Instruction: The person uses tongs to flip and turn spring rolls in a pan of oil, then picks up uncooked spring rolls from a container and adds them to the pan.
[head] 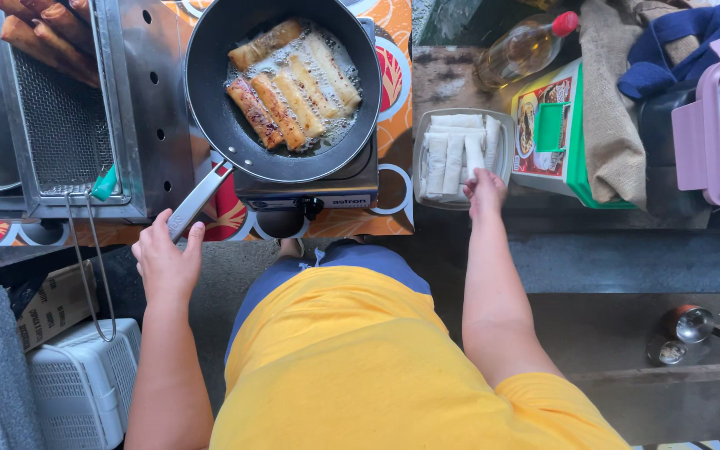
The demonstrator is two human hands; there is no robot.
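Spring rolls (295,92) lie frying in our black pan (210,100), six of them side by side in bubbling oil, the left ones browned darker than the right. That pan sits on a small portable gas stove (310,190) on the table (393,125), which is covered by an orange patterned cloth. Our left hand (164,258) rests at the end of the pan's metal handle (197,200), fingers (183,243) wrapped loosely around its tip. Our right hand (485,190) reaches to the clear plastic tray (421,154) just right of the stove, and its fingers are pinched together on one pale, uncooked roll (474,154) at the tray's near edge. More uncooked rolls (447,150) lie in rows in that tray.

Left of the pan stands a metal draining rack (60,125) with a wire mesh floor; golden fried rolls (47,33) are stacked in its far corner. Behind the tray a bottle of oil (522,50) with a red cap lies tilted, and beside it lies a green and red box (556,125), next to a brown burlap cloth (610,108). A pink lunch box (714,125) with white cutlery sits at the far right.
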